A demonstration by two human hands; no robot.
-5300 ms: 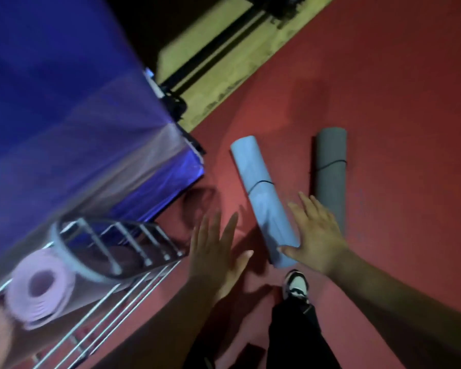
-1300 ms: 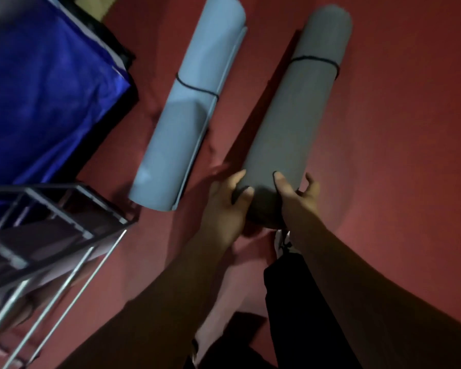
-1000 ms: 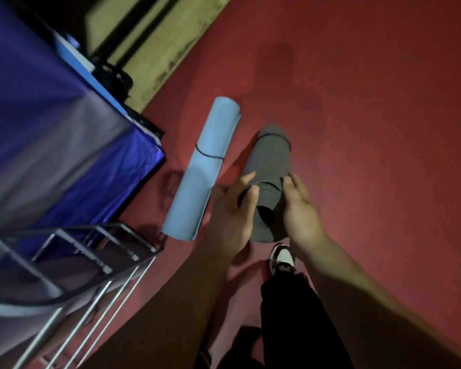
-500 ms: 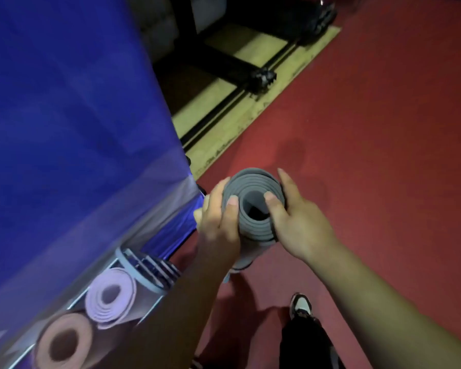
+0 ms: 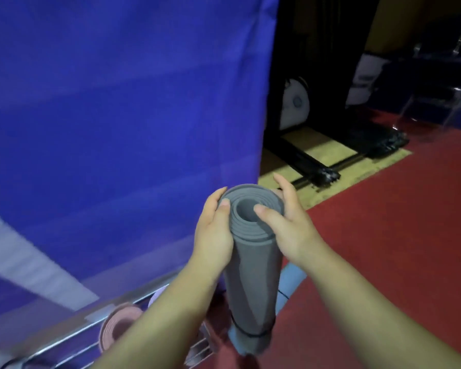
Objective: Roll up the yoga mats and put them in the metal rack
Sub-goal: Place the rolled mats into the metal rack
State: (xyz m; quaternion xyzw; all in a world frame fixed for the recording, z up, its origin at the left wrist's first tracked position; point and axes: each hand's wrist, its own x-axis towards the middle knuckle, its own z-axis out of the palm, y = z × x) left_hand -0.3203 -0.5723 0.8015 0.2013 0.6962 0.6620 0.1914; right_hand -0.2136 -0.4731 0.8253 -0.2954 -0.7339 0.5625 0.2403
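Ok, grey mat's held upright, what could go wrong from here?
1. The left hand and right hand hold the grey mat only at its top end; the hanging lower end could catch the metal rack.
2. The one band visible sits near the bottom, so top coils may loosen.

We stretch both bare forearms forward; our left hand (image 5: 214, 233) and right hand (image 5: 290, 231) face each other, clasping the upright grey mat (image 5: 253, 278) between them, thumbs laid on its top end.

Blue curtain (image 5: 117, 129) close above metal rack (image 5: 96, 319)
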